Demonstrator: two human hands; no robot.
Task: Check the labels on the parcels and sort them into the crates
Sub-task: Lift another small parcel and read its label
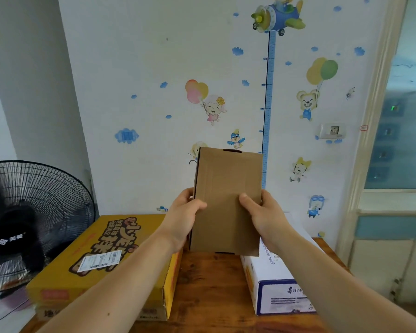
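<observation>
- A plain brown cardboard parcel [227, 188] is held upright in the middle of the frame, its broad face toward the camera and its long side vertical.
- The left hand [183, 219] grips the parcel's left edge low down. Its thumb lies across the near face and its fingers curl behind the edge.
- The right hand [264, 217] grips the right edge at about the same height, thumb on the near face and fingers wrapped round the back.
- Most of the parcel stands above the two hands. Its bottom edge hangs just below them, over the wooden table [207, 284].
- No label shows on the face turned to the camera.
- At lower left a yellow printed box [65, 280] lies flat on the table with a white shipping label [100, 260] on its top.
- At lower right is a white box [274, 282] with blue print, partly hidden behind the right forearm.
- The parcel is between these two boxes in the frame and is raised above them.
- A black fan [41, 200] stands at the left edge.
- A blue height chart [268, 104] runs up the stickered wall behind.
</observation>
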